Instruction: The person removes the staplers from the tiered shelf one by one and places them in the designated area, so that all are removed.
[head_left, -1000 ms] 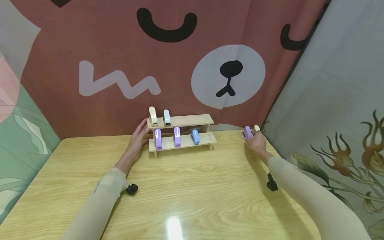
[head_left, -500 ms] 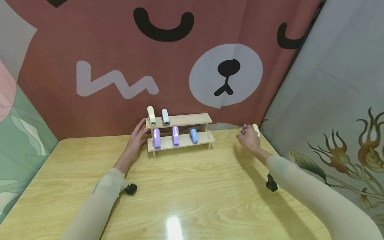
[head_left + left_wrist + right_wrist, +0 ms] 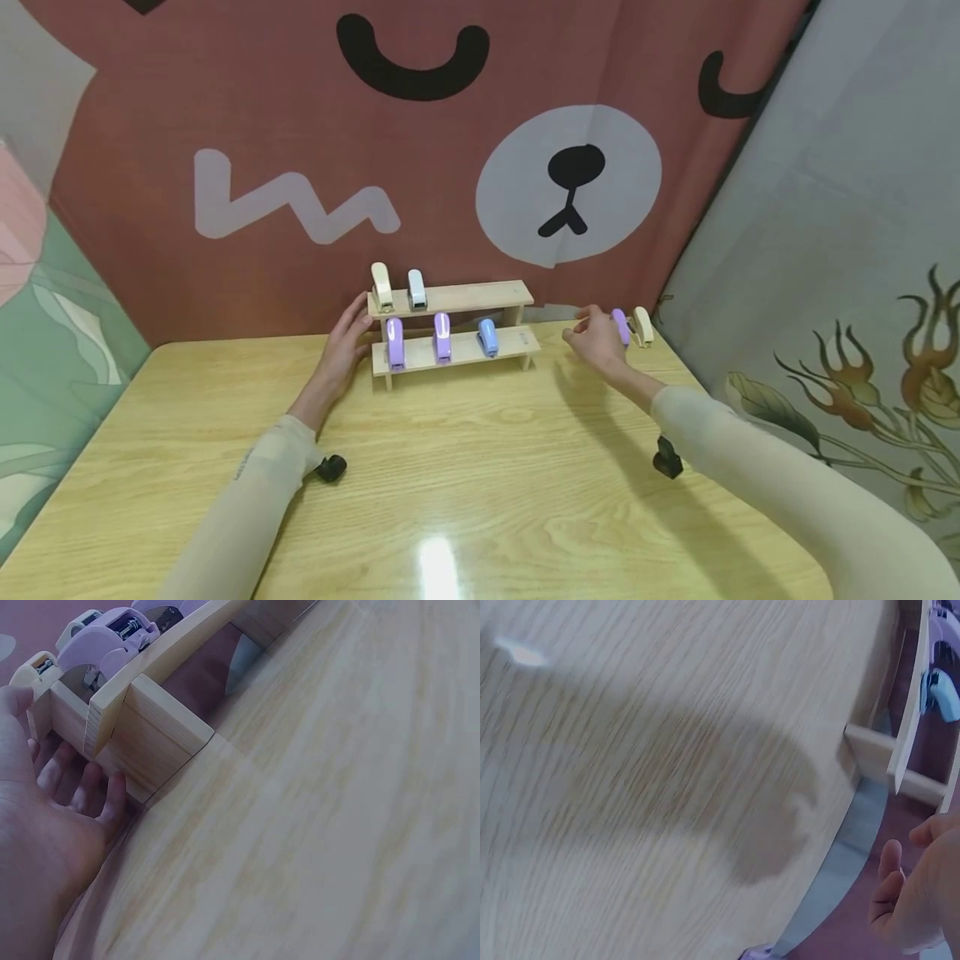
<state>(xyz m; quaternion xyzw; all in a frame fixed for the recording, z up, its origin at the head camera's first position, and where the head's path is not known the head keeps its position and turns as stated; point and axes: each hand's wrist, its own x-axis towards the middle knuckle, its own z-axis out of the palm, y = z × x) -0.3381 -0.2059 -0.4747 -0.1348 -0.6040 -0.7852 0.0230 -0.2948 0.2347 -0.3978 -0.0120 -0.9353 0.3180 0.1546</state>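
A two-tier wooden rack [image 3: 476,297] stands at the back of the table. On its upper tier are a cream stapler [image 3: 382,287] and a white stapler [image 3: 417,291]. Two purple staplers [image 3: 395,343] and a blue stapler [image 3: 487,338] sit along the lower tier. My left hand [image 3: 339,354] rests against the rack's left end, its fingers beside the wooden leg [image 3: 161,739] in the left wrist view. Right of the rack, my right hand [image 3: 598,340] hovers with loosely bent fingers and holds nothing. Just beyond it, another purple stapler [image 3: 620,327] and another cream stapler [image 3: 642,326] stand side by side on the table.
The wooden table [image 3: 450,467] ends at a hanging bear-print cloth [image 3: 442,183] behind the rack. A grey flowered curtain [image 3: 825,275] borders the right side. A green and pink cloth [image 3: 67,333] hangs at the left.
My right hand has let go of the purple stapler beside the cream one and moved left toward the rack. My left hand stays at the rack's left end.
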